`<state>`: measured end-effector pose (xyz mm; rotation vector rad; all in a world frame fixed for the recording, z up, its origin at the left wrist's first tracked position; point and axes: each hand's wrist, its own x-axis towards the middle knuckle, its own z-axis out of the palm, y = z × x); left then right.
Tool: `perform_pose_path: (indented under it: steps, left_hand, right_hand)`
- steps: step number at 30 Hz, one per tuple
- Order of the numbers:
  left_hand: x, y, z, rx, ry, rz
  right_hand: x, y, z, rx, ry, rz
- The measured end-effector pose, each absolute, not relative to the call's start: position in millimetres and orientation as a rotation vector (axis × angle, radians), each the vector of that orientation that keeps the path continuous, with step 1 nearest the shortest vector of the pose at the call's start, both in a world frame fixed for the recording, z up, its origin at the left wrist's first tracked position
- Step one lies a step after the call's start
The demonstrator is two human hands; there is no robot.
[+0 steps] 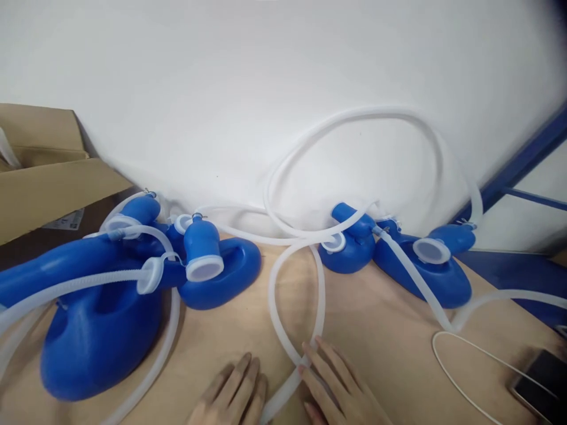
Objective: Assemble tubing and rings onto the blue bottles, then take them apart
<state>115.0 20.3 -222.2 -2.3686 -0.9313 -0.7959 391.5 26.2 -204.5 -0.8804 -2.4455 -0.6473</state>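
Note:
My left hand [233, 392] lies low on the table, fingers outstretched, with nothing in it. Just right of it runs a translucent white hose [283, 392], which loops and crosses itself near the middle. At that crossing my right hand [336, 386] has its fingers spread, the tips on or right beside the hose. Ahead on the right sit a blue plastic urinal bottle [348, 254] and a second blue urinal bottle [425, 283] with a white-rimmed funnel piece [458, 239]. Several more stand on the left, among them a large urinal bottle [101, 342] and one with an upright funnel piece [202, 242].
An opened cardboard box [57, 183] stands at the left. A white wall [221, 118] rises behind the wooden table [376, 330]. A dark phone-like device [540, 383] and a thin white cable [447, 383] lie at right, below a blue metal frame [522, 150].

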Motion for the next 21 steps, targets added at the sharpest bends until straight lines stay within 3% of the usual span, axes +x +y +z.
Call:
perform_pose_path:
  steps: [8, 21]
  left_hand:
    - [119, 20, -188, -2.476, -0.858, -0.737]
    - [107, 2, -212, -2.425, -0.910, -0.864]
  right_hand:
    - [379, 24, -192, -0.963, -2.339, -0.497]
    - [395, 14, -217, -0.908, -2.344, -0.549]
